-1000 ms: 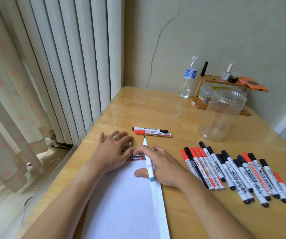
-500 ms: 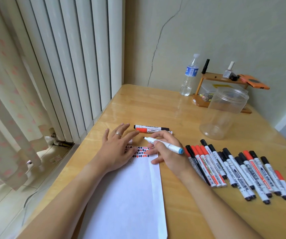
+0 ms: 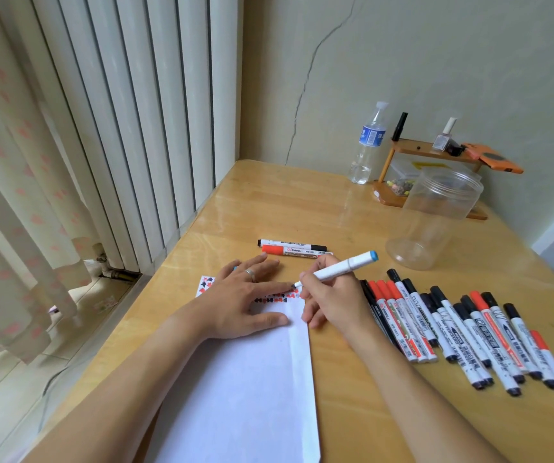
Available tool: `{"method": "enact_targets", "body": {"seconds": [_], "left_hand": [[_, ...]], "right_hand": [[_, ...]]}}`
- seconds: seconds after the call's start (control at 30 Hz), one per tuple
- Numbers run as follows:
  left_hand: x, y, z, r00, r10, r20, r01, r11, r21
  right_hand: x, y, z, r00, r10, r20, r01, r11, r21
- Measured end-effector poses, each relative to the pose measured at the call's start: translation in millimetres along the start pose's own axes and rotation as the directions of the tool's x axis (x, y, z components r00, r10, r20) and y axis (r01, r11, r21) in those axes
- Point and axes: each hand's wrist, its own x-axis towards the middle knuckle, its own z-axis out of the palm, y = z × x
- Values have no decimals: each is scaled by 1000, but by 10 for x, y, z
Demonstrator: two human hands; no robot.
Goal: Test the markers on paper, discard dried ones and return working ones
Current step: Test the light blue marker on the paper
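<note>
The blue-capped marker [image 3: 335, 269] is pinched near its nib in the curled fingers of the right hand [image 3: 334, 300], its tip down at the top edge of the white paper [image 3: 245, 379] — right by a row of red and black test marks [image 3: 274, 298]. The left hand [image 3: 242, 302] lies flat on the paper's upper part, fingers straight and slightly spread. Beyond the paper lie two markers [image 3: 294, 247], one black, one red. Right of the paper, a row of markers [image 3: 463, 332] rests on the wooden table [image 3: 352, 389] — farther back stands a clear jar [image 3: 432, 217].
</note>
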Motion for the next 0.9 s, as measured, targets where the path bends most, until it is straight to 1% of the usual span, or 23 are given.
{"method": "enact_targets", "body": {"seconds": [0.1,0.23,0.37,0.63,0.8,0.9], "left_hand": [[-2,24,0,1000,-9,11,8,999,42],[-10,54,3,1000,-3,24,1,997,84],[-11,58,7,999,-8,37,4,993,119],[-17,69,3,1000,-10,19,7,994,109],[-9,58,2,1000,-6,14,4,996,93],[-12,61,-2,1000,-9,15,7,996,88]], "right_hand": [[-4,-5,-4,1000,23,15,-22,998,-59],[-47,-53,25,998,59,-26,-61,992,-113],[-109,-103,48,997,64,-33,-69,981,-179],[-124,-111,58,996,77,-52,-84,985,-149],[-101,-103,69,996,79,-38,-85,980,-178],[-101,-121,67,995,82,-54,-90,981,-172]]}}
